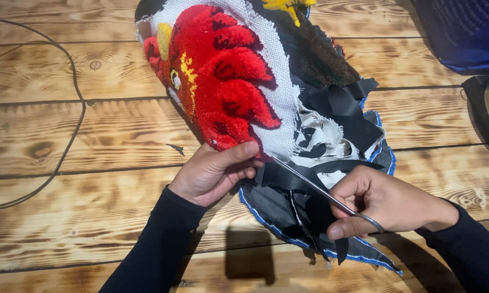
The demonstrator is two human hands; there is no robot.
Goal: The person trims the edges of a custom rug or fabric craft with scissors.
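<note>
Head view: a black cable point(65, 135) loops over the wooden table's point(109, 217) left side; the left hand point(212, 173) pinches the lower edge of a red tufted rug piece point(223, 76) lying mid-table toward the far edge; the right hand point(385, 203) is closed on scissors point(323, 192), blades slightly parted at the white backing point(280, 81); black fabric scraps point(347, 114) lie beneath; a blue bag point(467, 32) fills the far right corner.

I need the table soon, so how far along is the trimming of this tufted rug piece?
Black and white offcut strips already lie piled beside it. Now the left hand grips the red tufted piece while the right hand works scissors along its lower edge. White backing cloth still borders the right side.
</note>
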